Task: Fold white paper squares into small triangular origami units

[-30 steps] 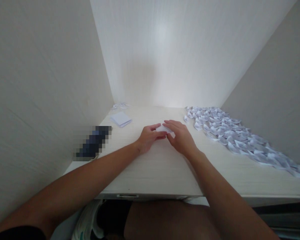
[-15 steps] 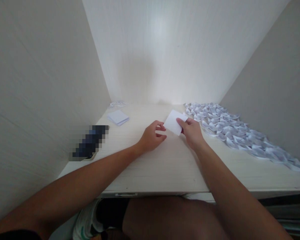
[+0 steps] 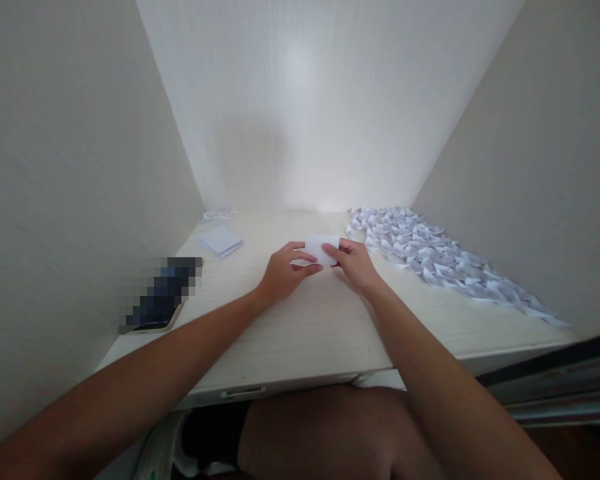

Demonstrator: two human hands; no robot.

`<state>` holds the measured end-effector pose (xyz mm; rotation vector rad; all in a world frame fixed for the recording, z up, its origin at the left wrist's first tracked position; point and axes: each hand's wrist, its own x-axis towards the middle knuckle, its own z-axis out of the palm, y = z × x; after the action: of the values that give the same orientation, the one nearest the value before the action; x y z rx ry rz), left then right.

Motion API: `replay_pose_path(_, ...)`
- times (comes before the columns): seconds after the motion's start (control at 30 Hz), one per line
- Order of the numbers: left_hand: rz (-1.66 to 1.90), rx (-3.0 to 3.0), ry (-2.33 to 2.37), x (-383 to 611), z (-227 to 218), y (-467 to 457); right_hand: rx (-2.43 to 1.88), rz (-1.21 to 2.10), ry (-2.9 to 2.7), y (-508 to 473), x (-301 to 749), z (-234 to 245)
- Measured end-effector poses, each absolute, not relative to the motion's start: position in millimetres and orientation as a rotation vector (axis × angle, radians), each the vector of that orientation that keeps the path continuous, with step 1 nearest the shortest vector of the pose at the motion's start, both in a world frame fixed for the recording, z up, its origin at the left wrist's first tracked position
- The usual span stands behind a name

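Observation:
A small white sheet of paper (image 3: 316, 245) is held just above the middle of the desk. My right hand (image 3: 353, 263) grips its right side, thumb on top and fingers beneath. At the opposite side, my left hand (image 3: 287, 267) has its fingers bent around the left edge, its thumb close to the lower edge. How firmly the left fingers press is hard to see. To the left of my hands lies a small stack of square white paper (image 3: 221, 239).
Many folded white paper pieces (image 3: 420, 250) spread along the desk's right side. A phone (image 3: 163, 293), partly pixelated, leans at the left. White strips or cords (image 3: 220, 214) lie in the back left corner. Panels enclose the desk (image 3: 290, 340) on three sides.
The paper has been turned so its edge runs level, and it now sits between both hands. My left hand has come onto its left edge. The view has shifted slightly.

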<state>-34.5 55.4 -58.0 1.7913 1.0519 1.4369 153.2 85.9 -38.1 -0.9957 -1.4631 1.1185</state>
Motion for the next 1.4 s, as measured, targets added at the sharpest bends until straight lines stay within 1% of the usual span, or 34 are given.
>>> replay_pose_path(0.13, 1.497, 1.781, 1.013, -33, -53, 53, -0.953, 1.245, -1.439, 81, 151, -35)
replay_pose_path(0.27, 1.576, 1.744, 0.993, -30, -47, 49, -0.971, 1.243, -1.487, 81, 151, -36)
replay_pose_path(0.47, 1.638, 1.477, 1.032, -27, -49, 51, -0.943, 1.272, -1.558, 81, 151, -39)
replay_pose_path(0.6, 1.62, 1.428, 1.025, -27, -50, 53, -0.948, 1.28, -1.567, 79, 151, -39)
replay_pose_path(0.77, 1.515, 1.384, 1.019, -26, -50, 52, -0.981, 1.249, -1.573, 81, 153, -37)
replay_pose_path(0.83, 1.46, 1.381, 1.026, -26, -51, 53, -1.066, 1.099, -1.53, 79, 148, -34)
replay_pose_path(0.9, 1.402, 1.435, 1.062, -27, -54, 55, -1.179, 0.746, -1.467, 70, 134, -30)
replay_pose_path(0.93, 1.371, 1.494, 1.087, -28, -56, 55, -1.221, 0.497, -1.451, 61, 123, -27)
replay_pose_path(0.97, 1.345, 1.567, 1.112, -29, -58, 56, -1.195, 0.305, -1.503, 50, 108, -24)
replay_pose_path(1.0, 1.323, 1.628, 1.136, -29, -59, 57, -1.107, 0.213, -1.65, 37, 92, -21)
replay_pose_path(1.03, 1.307, 1.674, 1.157, -30, -60, 57, -0.99, 0.189, -1.842, 23, 73, -18)
replay_pose_path(1.13, 1.275, 1.696, 1.196, -30, -61, 54, -0.655, 0.268, -2.432, -13, 16, -9)
replay_pose_path(1.2, 1.247, 1.706, 1.22, -29, -61, 52, -0.594, 0.372, -2.663, -23, -16, -4)
replay_pose_path(1.27, 1.227, 1.724, 1.232, -28, -61, 50, -0.538, 0.501, -2.755, -22, -38, 0)
replay_pose_path(1.4, 1.246, 1.724, 1.233, -28, -62, 52, -0.442, 0.571, -2.83, -7, -57, 6)
